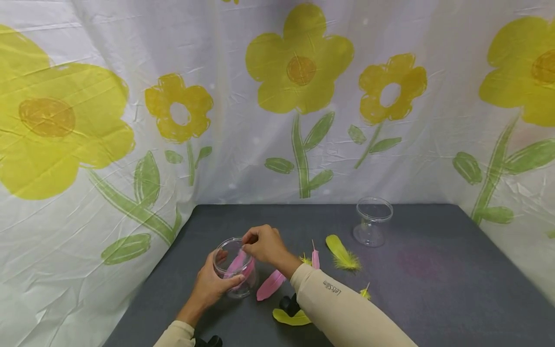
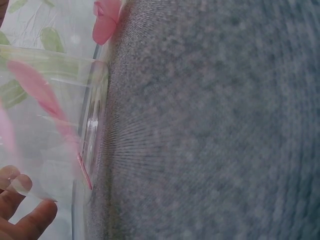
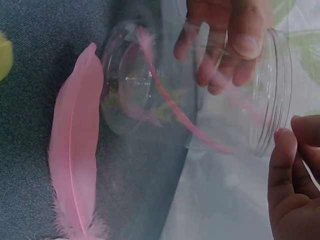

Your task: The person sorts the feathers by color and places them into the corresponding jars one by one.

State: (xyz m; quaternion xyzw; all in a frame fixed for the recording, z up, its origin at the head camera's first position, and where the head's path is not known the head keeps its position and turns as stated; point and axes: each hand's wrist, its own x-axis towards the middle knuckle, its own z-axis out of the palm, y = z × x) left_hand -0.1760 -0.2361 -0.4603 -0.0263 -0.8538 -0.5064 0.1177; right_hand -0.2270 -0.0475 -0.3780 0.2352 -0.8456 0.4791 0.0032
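My left hand (image 1: 210,284) grips a clear plastic jar (image 1: 239,291) from its left side, thumb across the front. At the jar's rim, my right hand (image 1: 264,243) pinches a pink feather (image 1: 236,262) that hangs down inside, blurred through the wall in the right wrist view. Another pink feather (image 3: 172,105) leans within the jar, its quill showing in the left wrist view. Just right of the jar lies a loose pink feather (image 1: 270,286) on the dark cloth. The left fingers (image 3: 245,45) show through the clear wall.
A second clear jar (image 1: 374,234) stands at the back right. Yellow feathers (image 1: 340,251) and a further pink feather (image 1: 315,258) lie around the right forearm, one yellow feather (image 1: 288,318) near the front. A flower-printed curtain (image 1: 243,159) rises behind the dark table (image 1: 433,294).
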